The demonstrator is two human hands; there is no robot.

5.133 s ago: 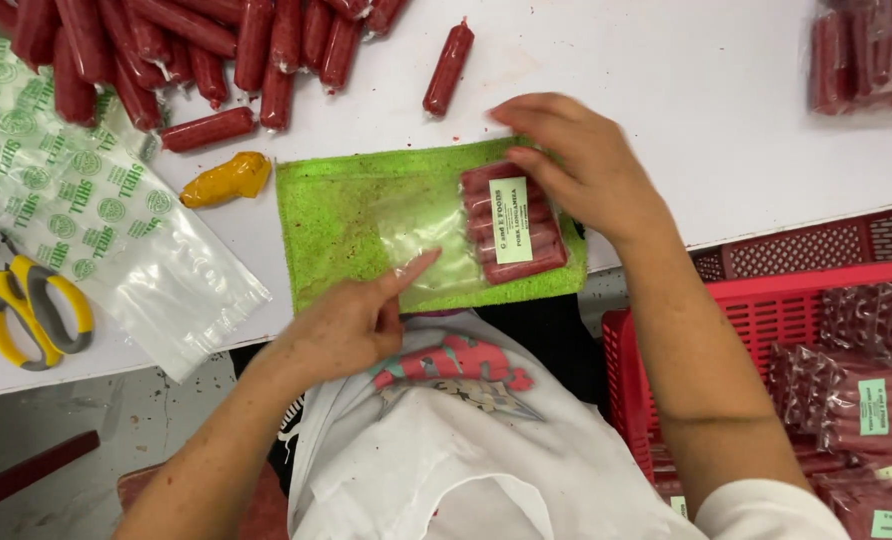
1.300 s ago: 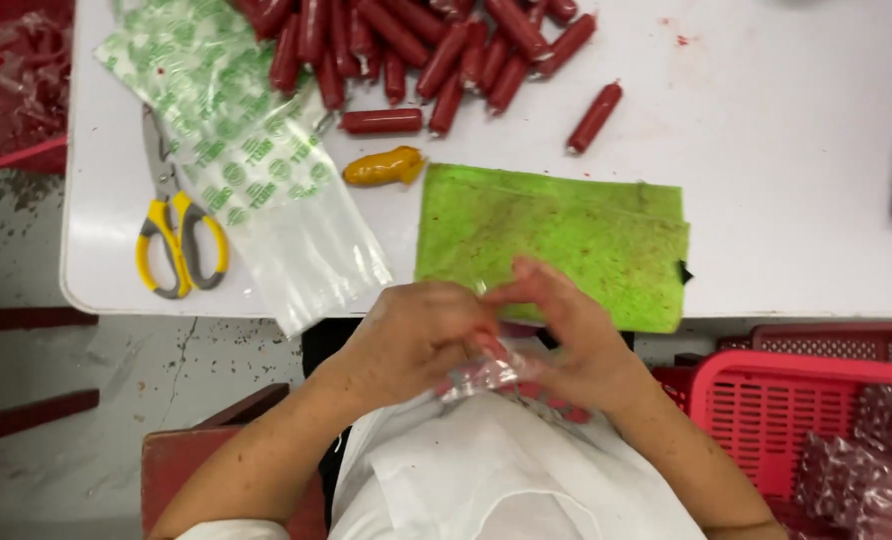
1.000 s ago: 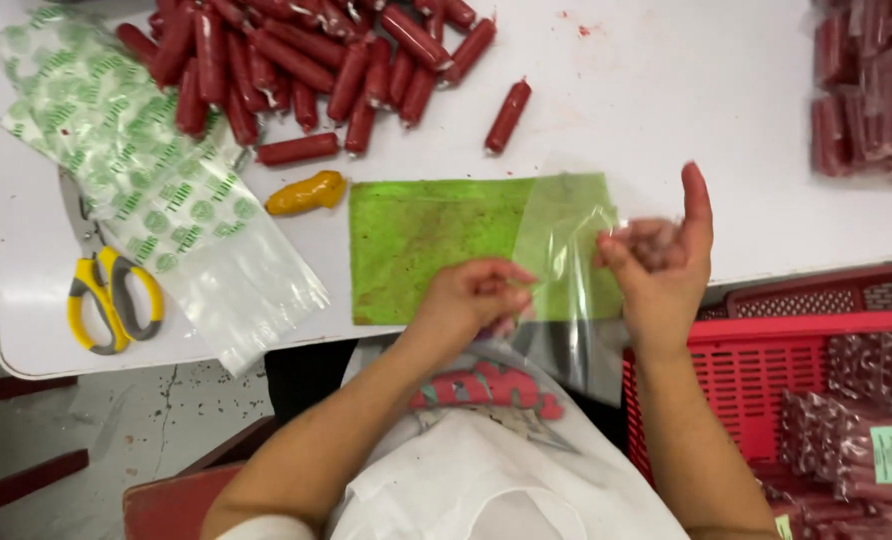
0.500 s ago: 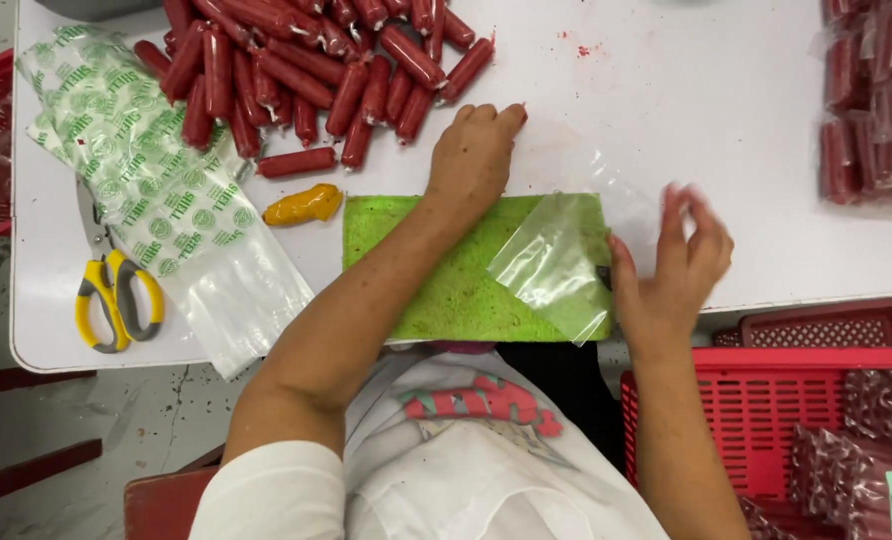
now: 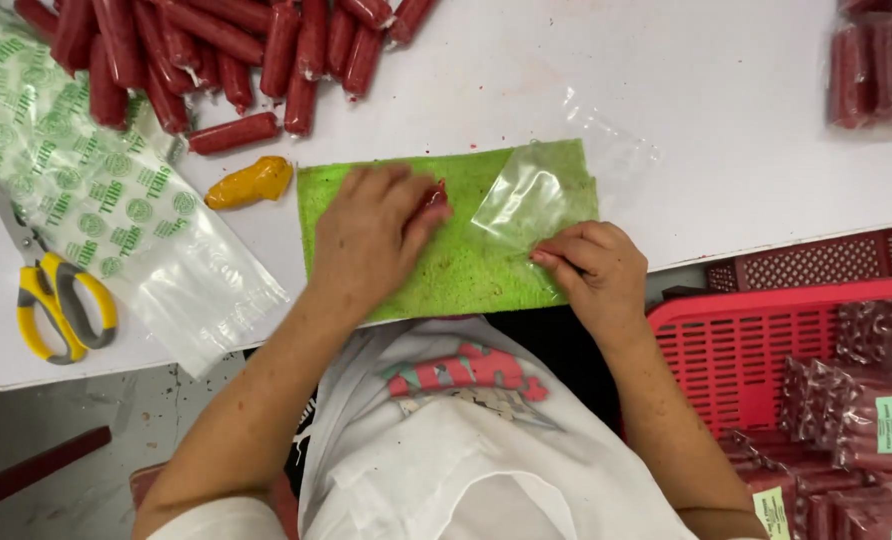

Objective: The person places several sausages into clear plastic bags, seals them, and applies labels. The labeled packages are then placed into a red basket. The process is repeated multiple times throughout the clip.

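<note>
My left hand (image 5: 371,235) lies over the green cloth (image 5: 456,270) and is closed around red sausages, one end showing at its fingertips (image 5: 436,193). My right hand (image 5: 591,270) pinches the near edge of an empty clear plastic bag (image 5: 536,195) that lies across the cloth's right end. The sausage tip sits just left of the bag's mouth. A pile of loose red sausages (image 5: 216,50) lies on the white table (image 5: 686,110) at the far left.
A stack of printed clear bags (image 5: 96,200) and yellow-handled scissors (image 5: 56,300) lie at the left. A small orange piece (image 5: 251,183) sits beside the cloth. Packed sausage bags (image 5: 881,70) lie far right. A red crate (image 5: 826,400) with labelled packs stands at lower right.
My left hand came back from the sausage pile to the cloth with sausages in it. My right hand took hold of the clear bag's edge and laid it flat.
</note>
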